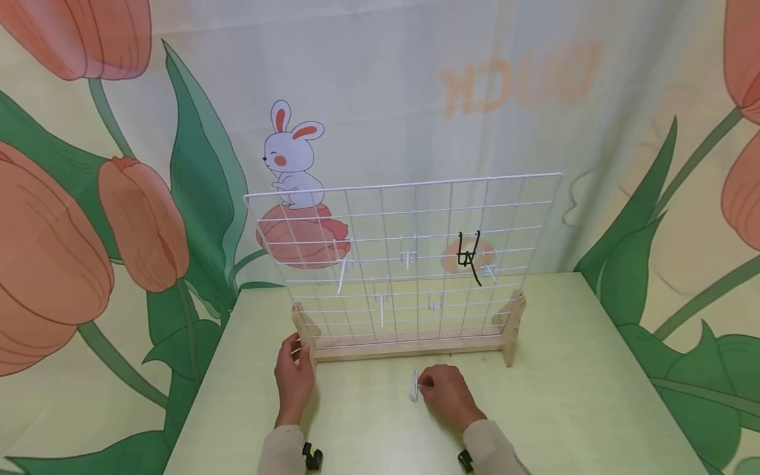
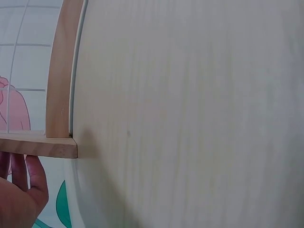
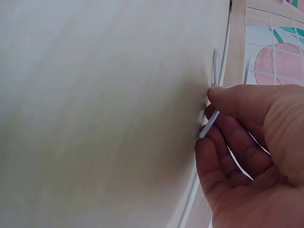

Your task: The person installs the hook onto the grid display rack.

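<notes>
Between thumb and fingers, my right hand [image 1: 448, 396] pinches a white wire hook [image 1: 414, 386] just above the table, in front of the rack. The right wrist view shows the hook's white rods [image 3: 211, 124] by the thumb and fingertips. My left hand [image 1: 295, 376] is at the left end of the rack's wooden stand [image 1: 410, 348]. In the left wrist view its fingertips touch the outer side of the wooden end piece [image 2: 38, 146]. A white wire grid [image 1: 415, 184] stands upright in this stand. On the grid hang several white hooks [image 1: 342, 277] and one black hook [image 1: 467, 258].
The pale table [image 1: 570, 396] extends to both sides of the rack and in front of it. Behind it hangs a curtain [image 1: 380, 79] printed with tulips and a rabbit. Black straps [image 1: 312, 456] sit at both wrists.
</notes>
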The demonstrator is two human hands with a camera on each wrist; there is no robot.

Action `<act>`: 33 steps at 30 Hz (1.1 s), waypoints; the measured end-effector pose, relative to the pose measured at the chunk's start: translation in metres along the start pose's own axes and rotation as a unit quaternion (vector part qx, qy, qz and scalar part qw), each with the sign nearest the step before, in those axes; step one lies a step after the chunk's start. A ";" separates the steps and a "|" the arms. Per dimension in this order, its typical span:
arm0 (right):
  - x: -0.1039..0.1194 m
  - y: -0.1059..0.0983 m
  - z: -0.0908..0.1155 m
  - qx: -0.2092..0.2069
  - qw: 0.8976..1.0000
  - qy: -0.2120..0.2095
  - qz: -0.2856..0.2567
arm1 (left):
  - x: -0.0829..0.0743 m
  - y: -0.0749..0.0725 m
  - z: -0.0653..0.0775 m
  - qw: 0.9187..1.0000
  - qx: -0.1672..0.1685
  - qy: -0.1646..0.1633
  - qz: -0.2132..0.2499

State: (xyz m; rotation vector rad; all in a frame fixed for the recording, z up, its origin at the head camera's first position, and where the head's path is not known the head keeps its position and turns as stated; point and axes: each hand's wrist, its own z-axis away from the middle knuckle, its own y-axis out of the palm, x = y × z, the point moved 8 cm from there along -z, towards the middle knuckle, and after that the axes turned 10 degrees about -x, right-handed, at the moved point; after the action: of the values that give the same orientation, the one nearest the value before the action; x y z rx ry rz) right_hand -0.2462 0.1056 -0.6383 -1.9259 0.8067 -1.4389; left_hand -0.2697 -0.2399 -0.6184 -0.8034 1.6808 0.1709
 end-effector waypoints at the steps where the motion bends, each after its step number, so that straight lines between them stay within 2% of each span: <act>1: 0.000 0.000 0.000 -0.001 1.000 0.002 0.001 | 0.000 0.000 0.000 1.000 -0.001 0.000 -0.001; 15: 0.005 -0.004 0.000 -0.020 1.000 -0.001 0.014 | 0.001 0.000 -0.002 1.000 -0.004 0.005 0.005; 24: 0.015 -0.015 0.005 -0.073 0.997 -0.025 0.028 | 0.002 -0.002 0.000 1.000 -0.009 0.012 -0.002; 33: 0.035 -0.041 0.006 -0.140 0.989 -0.049 0.012 | 0.002 0.000 -0.002 1.000 -0.012 0.016 0.001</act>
State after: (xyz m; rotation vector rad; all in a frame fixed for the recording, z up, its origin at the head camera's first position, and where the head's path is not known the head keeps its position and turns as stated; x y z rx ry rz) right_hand -0.2274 0.1059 -0.5870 -2.1663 1.0267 -1.2588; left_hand -0.2711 -0.2422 -0.6199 -0.8267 1.7133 0.1803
